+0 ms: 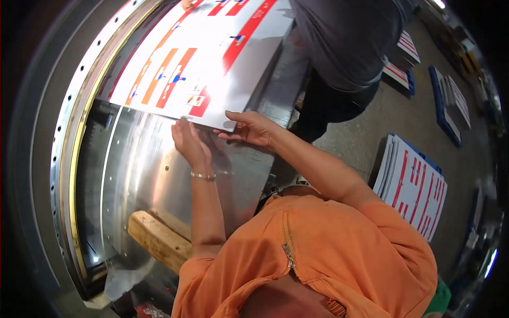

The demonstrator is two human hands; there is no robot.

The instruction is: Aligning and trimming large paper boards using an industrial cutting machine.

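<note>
A stack of large white printed sheets [233, 93] with red and orange bands lies on the shiny metal table [143, 153]. At its near edge is my left hand [192, 144], palm turned inward and fingers stretched out, the fingertips touching the edge. My right hand [253, 129] is around the near right corner, its thumb on top and its fingers lower down by the edge. How many sheets lie between them I cannot tell.
A person in grey [350, 42] stands at the far right of the table; a hand [188, 4] touches the sheets' far end. A wooden block [159, 238] lies near my left arm. Printed stacks [416, 185] sit on the floor at right. A perforated machine frame [69, 111] runs along the left.
</note>
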